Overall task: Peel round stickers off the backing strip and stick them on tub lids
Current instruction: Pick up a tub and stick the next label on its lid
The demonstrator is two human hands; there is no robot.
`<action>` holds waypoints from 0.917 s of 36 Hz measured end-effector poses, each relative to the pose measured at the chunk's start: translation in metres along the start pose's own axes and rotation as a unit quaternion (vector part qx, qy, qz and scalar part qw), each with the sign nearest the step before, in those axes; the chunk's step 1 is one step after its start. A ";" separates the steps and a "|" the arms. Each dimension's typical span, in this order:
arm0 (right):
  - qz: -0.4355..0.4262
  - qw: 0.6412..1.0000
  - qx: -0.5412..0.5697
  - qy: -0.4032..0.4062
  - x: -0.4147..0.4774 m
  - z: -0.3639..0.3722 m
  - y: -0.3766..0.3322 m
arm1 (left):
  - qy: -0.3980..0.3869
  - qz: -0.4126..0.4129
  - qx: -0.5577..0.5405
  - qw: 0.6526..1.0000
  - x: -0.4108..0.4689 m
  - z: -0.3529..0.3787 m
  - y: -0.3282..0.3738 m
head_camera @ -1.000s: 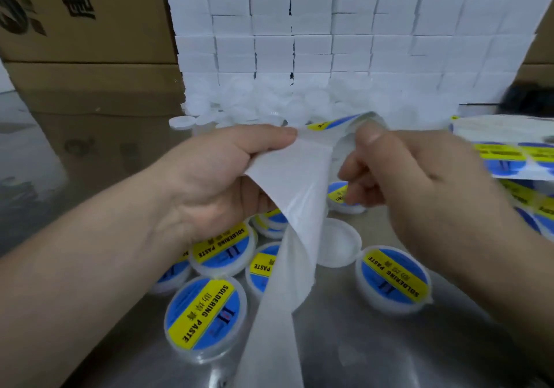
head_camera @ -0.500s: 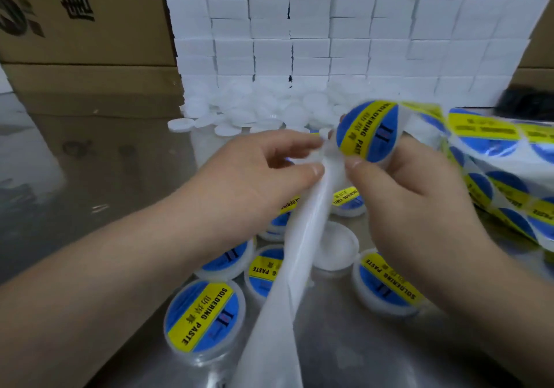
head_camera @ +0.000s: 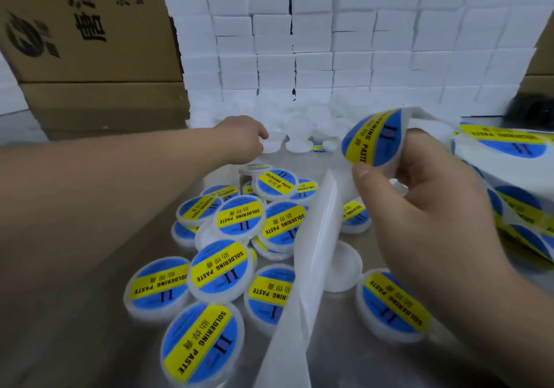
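Pinches, with the right hand (head_camera: 419, 207), a round blue sticker with a yellow band (head_camera: 371, 138) by its lower edge, thumb in front and fingers behind, raised above the right half of the shiny metal bench (head_camera: 90, 327). Has the white paper backing strip (head_camera: 314, 237) hanging from that same hand toward the near edge, bare of stickers there; cannot tell whether the sticker is fully off it. Has the left hand (head_camera: 239, 138) out at the pile of plain white round lids (head_camera: 296, 135) by the far edge, fingers curled down at one; cannot tell whether gripping. At mid-bench, a heap of labelled white round tubs (head_camera: 233, 216); just right of the strip, one bare white lid (head_camera: 344, 267) touching another labelled tub (head_camera: 392, 303). Along the right edge, a sticker-covered length of strip (head_camera: 509, 147). Behind the pile, stacked white boxes (head_camera: 329, 42); at the far left corner, brown cardboard cartons (head_camera: 90, 27).
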State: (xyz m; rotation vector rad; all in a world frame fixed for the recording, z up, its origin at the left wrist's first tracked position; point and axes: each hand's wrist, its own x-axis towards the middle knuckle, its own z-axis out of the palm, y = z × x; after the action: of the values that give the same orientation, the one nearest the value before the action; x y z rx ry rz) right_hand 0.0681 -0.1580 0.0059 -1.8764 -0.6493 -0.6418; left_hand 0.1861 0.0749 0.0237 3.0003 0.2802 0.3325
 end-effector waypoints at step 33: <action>0.031 0.998 0.058 -0.002 0.004 -0.001 0.004 | 0.157 0.000 -0.497 0.854 -0.078 -0.055 0.065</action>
State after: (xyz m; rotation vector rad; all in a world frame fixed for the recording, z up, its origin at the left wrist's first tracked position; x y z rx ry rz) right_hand 0.0732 -0.1595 0.0063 -1.7819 -0.6159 -0.5500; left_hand 0.1098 0.0015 0.0693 1.9129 0.0791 0.7051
